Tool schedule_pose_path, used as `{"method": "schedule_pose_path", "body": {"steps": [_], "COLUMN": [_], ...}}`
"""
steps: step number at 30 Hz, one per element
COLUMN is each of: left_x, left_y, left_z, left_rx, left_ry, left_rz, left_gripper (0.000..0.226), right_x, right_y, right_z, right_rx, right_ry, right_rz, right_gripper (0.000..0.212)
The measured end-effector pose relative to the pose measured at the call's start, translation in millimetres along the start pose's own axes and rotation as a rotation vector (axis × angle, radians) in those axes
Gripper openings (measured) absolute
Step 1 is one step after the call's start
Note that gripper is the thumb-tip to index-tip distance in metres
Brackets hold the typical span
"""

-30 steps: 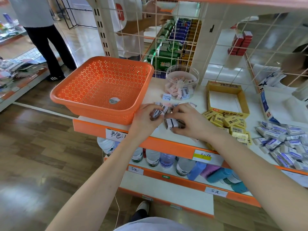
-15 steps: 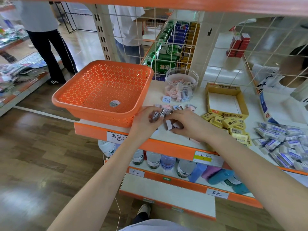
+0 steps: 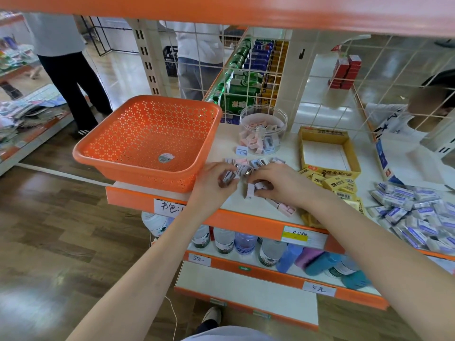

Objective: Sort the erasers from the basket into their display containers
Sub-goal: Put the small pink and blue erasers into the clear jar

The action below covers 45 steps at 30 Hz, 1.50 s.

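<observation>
Both hands are low over the front of the shelf (image 3: 236, 205), just right of the orange basket (image 3: 147, 179). Small erasers (image 3: 256, 163), pale pink and pale blue, lie in a loose cluster on the shelf between the hands and the clear round jar (image 3: 263, 113). Left hand (image 3: 214, 185): fingers curled round several of these small erasers, lifted just off the shelf. Right hand (image 3: 283, 185): fingertips pinching more of them, held close to the left hand. We cannot count the pieces in either grip. The jar stands at the back of the shelf, beside the basket's far right corner, and holds a heap of the same pink and blue pieces; 1 blue piece (image 3: 241, 151) lies just outside its base. The basket overhangs the shelf's left end, and we see 1 sticker (image 3: 166, 157) on its floor. Right of the jar is an open yellow box (image 3: 303, 146). Yellow erasers (image 3: 338, 184) are piled at its front wall. Further right lies a spread of blue-and-white wrapped erasers (image 3: 416, 215). Bottles (image 3: 222, 239) stand on the shelf below.
</observation>
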<state>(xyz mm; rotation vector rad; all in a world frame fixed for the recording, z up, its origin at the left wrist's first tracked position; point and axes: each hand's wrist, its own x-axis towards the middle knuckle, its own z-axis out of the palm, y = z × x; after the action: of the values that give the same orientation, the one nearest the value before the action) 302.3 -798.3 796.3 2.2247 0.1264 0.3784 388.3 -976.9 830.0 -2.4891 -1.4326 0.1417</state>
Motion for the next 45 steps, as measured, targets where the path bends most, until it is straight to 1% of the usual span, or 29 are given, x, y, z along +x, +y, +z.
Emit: {"method": "schedule_pose_path", "body": {"steps": [4, 8, 14, 17, 20, 23, 26, 29, 33, 36, 39, 42, 45], "left_x": [-0.3, 0.1, -1.5, 1.7, 8.7, 18.2, 34.0, 56.8, 92.8, 115.0, 123.6, 120.7, 115.9], "left_y": [0.8, 2.1, 4.6, 4.7, 7.5, 18.5, 32.7, 51.8, 72.6, 75.2, 70.9, 65.7, 61.4], "left_z": [2.0, 0.7, -1.6, -2.5, -2.3, 0.7, 3.5, -0.3, -5.1, -1.7, 2.7, 3.7, 3.3], "left_rx": [0.028, 0.022, -0.031, -0.065, -0.088, -0.129, -0.091, -0.044, -0.04, -0.017, -0.018, -0.042, -0.001], "left_ry": [0.002, 0.014, 0.017, 0.001, -0.007, 0.014, 0.046, 0.047, 0.122, 0.127, 0.077, 0.098, 0.136], "left_rz": [0.041, 0.054, 0.001, -0.06, -0.073, -0.044, 0.013, 0.056, 0.027, -0.005, -0.061, -0.061, -0.024], "left_gripper": [0.023, 0.022, 0.022, 0.019, 0.019, 0.022, 0.021, 0.028, 0.03, 0.033, 0.041, 0.05, 0.047], "right_x": [0.2, -0.5, -1.7, 0.9, 3.6, 7.7, 15.6, 28.5, 47.2, 60.9, 68.1, 66.7, 61.3], "right_y": [2.4, 3.2, 5.5, 12.6, 16.5, 18.9, 24.3, 34.2, 44.2, 49.5, 50.0, 48.9, 50.8], "right_z": [2.7, -0.4, -11.9, -15.2, -23.3, -37.3, -55.1, -74.1, -93.6, -94.2, -86.6, -79.3, -75.9], "right_rx": [0.004, 0.02, 0.168, 0.174, 0.199, 0.248, 0.235, 0.263, 0.276, 0.283, 0.381, 0.396, 0.378], "right_ry": [0.027, 0.082, 0.19, 0.187, 0.148, 0.139, 0.169, 0.247, 0.437, 0.507, 0.514, 0.498, 0.518], "right_rz": [0.01, 0.016, 0.154, 0.191, 0.236, 0.282, 0.314, 0.385, 0.406, 0.481, 0.548, 0.544, 0.554], "right_gripper": [0.026, 0.023, 0.022, 0.019, 0.014, 0.016, 0.018, 0.018, 0.018, 0.019, 0.024, 0.027, 0.022]}}
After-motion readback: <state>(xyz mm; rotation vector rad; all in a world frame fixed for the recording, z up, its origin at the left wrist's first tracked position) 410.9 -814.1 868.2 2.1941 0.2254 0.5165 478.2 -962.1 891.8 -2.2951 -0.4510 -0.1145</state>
